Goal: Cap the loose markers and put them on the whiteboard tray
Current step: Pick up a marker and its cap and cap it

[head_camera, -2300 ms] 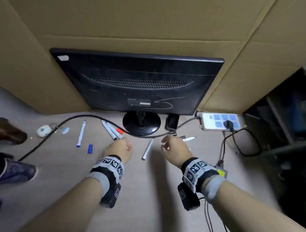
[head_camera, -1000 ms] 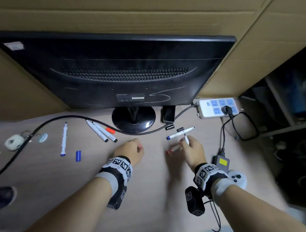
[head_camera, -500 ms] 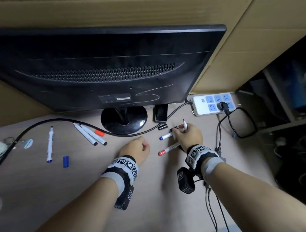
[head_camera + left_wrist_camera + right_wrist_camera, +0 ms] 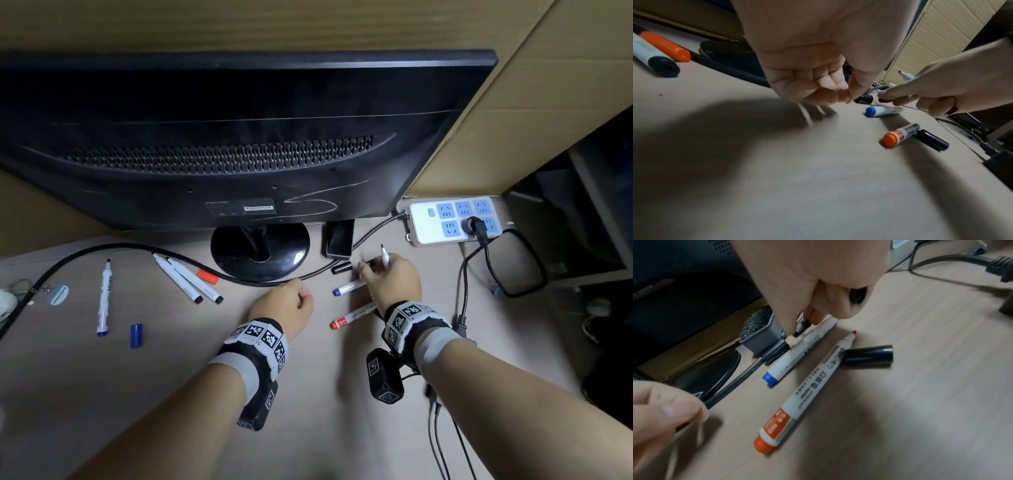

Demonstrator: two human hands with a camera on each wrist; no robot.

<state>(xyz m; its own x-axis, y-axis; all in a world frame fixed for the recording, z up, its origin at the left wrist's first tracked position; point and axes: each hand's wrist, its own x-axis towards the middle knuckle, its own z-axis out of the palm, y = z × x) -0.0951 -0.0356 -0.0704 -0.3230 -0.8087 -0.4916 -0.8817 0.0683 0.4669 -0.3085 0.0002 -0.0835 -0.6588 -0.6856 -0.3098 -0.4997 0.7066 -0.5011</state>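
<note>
1. A black monitor (image 4: 219,137) is standing at the back of the table (image 4: 171,394), seen from behind, its round base (image 4: 260,253) sitting just beyond both hands.
2. The right hand (image 4: 390,281) is hovering low over the table near the base, gripping an uncapped marker (image 4: 384,255) whose dark tip is pointing up and away; its thumb and forefinger are pinching a small black cap (image 4: 885,100).
3. The left hand (image 4: 284,305) is hanging just left of it with fingers (image 4: 824,95) curled tight toward the thumb; whether they are pinching anything cannot be told.
4. A blue-ended marker (image 4: 797,353) is lying on the table directly under the right hand's fingers, white-barrelled.
5. A red marker (image 4: 807,395) is lying beside it, nearer the wrist, white with an orange-red end plug and a bare red tip.
6. A loose black cap (image 4: 868,356) is lying just beside that bare tip, apart from both hands.
7. Another black cap (image 4: 342,267) is lying near the cable (image 4: 102,250), just beside the right forefinger.
8. Well to the left, three more markers (image 4: 186,279) and a blue cap (image 4: 136,335) are lying apart from both hands.
</note>
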